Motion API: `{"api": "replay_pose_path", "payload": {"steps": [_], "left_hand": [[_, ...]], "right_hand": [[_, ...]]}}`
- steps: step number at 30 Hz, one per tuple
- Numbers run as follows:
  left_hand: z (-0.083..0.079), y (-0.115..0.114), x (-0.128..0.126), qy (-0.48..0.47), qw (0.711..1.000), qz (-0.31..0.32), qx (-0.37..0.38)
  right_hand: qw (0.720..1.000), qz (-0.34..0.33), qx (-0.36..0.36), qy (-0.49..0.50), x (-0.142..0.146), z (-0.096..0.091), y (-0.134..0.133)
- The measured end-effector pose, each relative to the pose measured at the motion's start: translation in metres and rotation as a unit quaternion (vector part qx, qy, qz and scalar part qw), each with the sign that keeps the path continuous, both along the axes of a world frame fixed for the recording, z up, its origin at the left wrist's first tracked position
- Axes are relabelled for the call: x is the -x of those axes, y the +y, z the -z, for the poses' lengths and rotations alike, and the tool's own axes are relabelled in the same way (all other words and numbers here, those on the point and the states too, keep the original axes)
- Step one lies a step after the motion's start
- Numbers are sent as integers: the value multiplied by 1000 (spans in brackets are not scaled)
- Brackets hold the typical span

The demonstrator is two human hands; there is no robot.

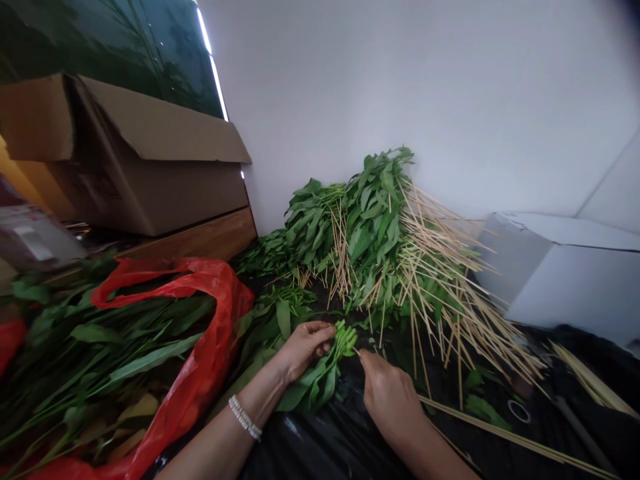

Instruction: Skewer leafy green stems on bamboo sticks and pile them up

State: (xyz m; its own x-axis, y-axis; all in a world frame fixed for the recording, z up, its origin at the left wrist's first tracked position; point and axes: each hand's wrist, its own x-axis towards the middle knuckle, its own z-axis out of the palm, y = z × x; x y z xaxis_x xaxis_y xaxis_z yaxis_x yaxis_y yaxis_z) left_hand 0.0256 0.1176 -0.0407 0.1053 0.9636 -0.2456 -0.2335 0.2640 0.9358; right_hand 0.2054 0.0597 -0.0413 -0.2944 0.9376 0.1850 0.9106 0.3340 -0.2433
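Observation:
My left hand (pixel 309 343) pinches a small bunch of leafy greens (pixel 345 339) by its pale, cut stem ends, and the leaves hang down toward me. A white beaded bracelet (pixel 245 418) circles my left wrist. Just right of the stems, my right hand (pixel 390 393) has its fingers closed on a thin bamboo skewer (pixel 357 351); only the skewer's short front part shows, and its tip is at the stems. Whether it has gone through them I cannot tell. Beyond my hands rises a pile of skewered greens (pixel 373 220), with many bamboo skewers (pixel 450 267) sticking out to the right.
On the left, a red plastic bag (pixel 220 300) lies around loose long-leafed greens (pixel 135 347). Behind it stands an open cardboard box (pixel 175 180). A white box (pixel 570 273) is at the right against the wall. Loose skewers (pixel 500 432) lie on black plastic sheeting (pixel 305 447).

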Motion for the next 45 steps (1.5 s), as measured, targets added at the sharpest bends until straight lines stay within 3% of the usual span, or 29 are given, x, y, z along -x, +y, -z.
{"api": "replay_pose_path", "payload": {"steps": [7, 10, 12, 13, 15, 17, 19, 21, 23, 25, 29, 32, 35, 39, 41, 45], "left_hand": [[-1, 1, 1, 43, 999, 5, -20], [-15, 2, 14, 136, 987, 8, -80], [-28, 3, 29, 226, 962, -26, -150], [-34, 4, 38, 285, 936, -67, -194], [-42, 6, 54, 429, 856, -100, -272], [-43, 9, 65, 562, 763, -77, -309], [-39, 12, 69, 649, 690, -44, -317], [-33, 16, 69, 696, 644, -31, -315], [-31, 18, 67, 713, 627, -37, -312], [-35, 19, 65, 702, 637, -53, -314], [-55, 15, 52, 618, 690, -129, -354], [-60, 13, 33, 540, 738, -132, -382], [-47, 14, 17, 419, 828, -99, -358], [-24, 15, 10, 228, 939, -58, -251], [-19, 13, 12, 161, 965, -42, -203], [-17, 10, 18, 62, 988, -7, -143]], "right_hand": [[1000, -6, -24, -9, -1, 4, 4], [999, -16, -41, -18, -2, 5, 6], [998, -18, -51, -20, -3, 5, 6], [998, -18, -54, -20, -3, 5, 6], [998, -17, -57, -20, -3, 4, 5], [998, -16, -58, -22, -3, 3, 5], [998, -17, -59, -23, -3, 2, 4], [998, -15, -60, -23, -3, 1, 4], [998, -14, -62, -25, -3, 0, 4], [997, -14, -65, -27, -4, 0, 4], [997, -17, -64, -26, -5, -1, 4], [998, -16, -63, -22, -5, -2, 3], [998, -15, -66, -16, -6, -3, 4], [997, -14, -80, -1, -8, 0, 6], [996, -10, -90, 8, -9, 3, 7], [993, -11, -116, 27, -10, 7, 9]]}}
